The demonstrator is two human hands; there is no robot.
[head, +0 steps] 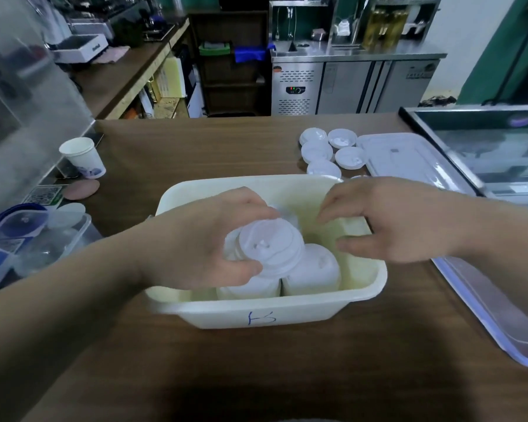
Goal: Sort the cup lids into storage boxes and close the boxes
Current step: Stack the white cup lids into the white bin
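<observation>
A cream storage box (275,315) marked in blue on its front wall stands open on the wooden table. Stacks of white cup lids fill its near left part; one stack (313,272) stands free. My left hand (201,239) grips another stack of white lids (270,242), tilted, with thumb and fingers curled round it over the box. My right hand (387,220) hovers over the box's right side with fingers spread and relaxed, holding nothing. Several loose white lids (329,150) lie on the table behind the box. The box cover (409,159) lies flat beside them.
A paper cup (83,156) stands at the left. A clear container (34,239) with a blue item sits at the left edge. Another clear box cover (494,312) lies at the right, below a glass display case (482,144).
</observation>
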